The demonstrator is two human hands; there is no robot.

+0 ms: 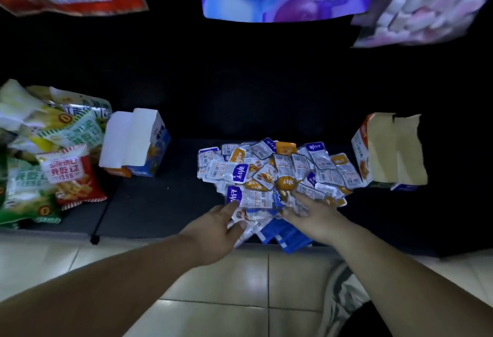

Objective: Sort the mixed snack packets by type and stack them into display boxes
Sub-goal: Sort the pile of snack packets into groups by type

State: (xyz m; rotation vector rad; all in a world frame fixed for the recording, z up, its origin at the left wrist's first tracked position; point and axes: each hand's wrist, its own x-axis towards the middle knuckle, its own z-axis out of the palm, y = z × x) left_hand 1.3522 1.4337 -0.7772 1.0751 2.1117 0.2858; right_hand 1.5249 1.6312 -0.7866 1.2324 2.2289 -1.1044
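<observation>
Left arm point(120, 278) and right arm point(400, 280) stretch forward, bare, closing in on the near edge of the pile point(277, 171). Left hand point(216, 227) is at the pile's near-left corner, palm turned inward, thumb laid on top and fingers curled underneath, pinching a few packets point(244, 216). Right hand point(316, 218) is at the pile's near-right edge, back up, fingers bent down into it, and whether it has a grip is hard to call.
</observation>
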